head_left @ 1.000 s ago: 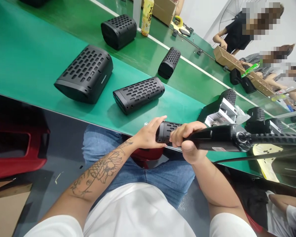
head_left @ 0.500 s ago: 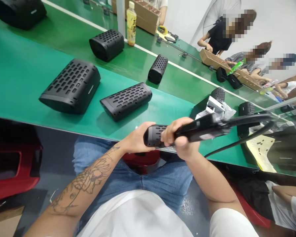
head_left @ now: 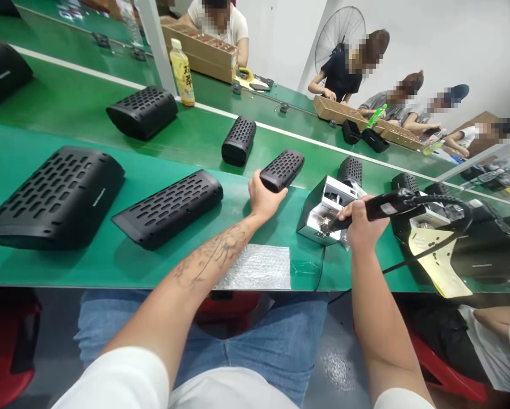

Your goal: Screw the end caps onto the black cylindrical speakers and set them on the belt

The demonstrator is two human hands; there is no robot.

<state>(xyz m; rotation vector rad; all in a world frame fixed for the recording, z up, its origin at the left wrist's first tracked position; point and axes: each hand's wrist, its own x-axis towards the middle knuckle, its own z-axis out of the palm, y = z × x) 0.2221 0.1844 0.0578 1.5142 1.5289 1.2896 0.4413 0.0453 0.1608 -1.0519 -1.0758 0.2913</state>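
My left hand (head_left: 266, 197) is closed around the near end of a black speaker-like case (head_left: 283, 169) with a slotted grille, held at the far side of the green bench. In my right hand (head_left: 367, 224) is a black corded electric screwdriver (head_left: 389, 205). Its tip points left into the front of a white box-shaped device (head_left: 326, 211), probably a screw feeder; whether it touches a screw is too small to tell. Two larger slotted cases, a near one (head_left: 170, 207) and a bigger one (head_left: 57, 196), lie to the left.
A silvery padded sheet (head_left: 259, 267) lies at the bench's front edge. Further cases (head_left: 143, 112) stand on the green conveyor (head_left: 88, 108) beyond, near a yellow drink bottle (head_left: 182, 74). Yellow paper (head_left: 436, 261) with dark spots hangs right of the screwdriver cable (head_left: 425, 247). Several people work opposite.
My left hand has carried the case from the front edge to the far side of the bench. The screwdriver has left the case and moved right to the white device. My view has shifted.
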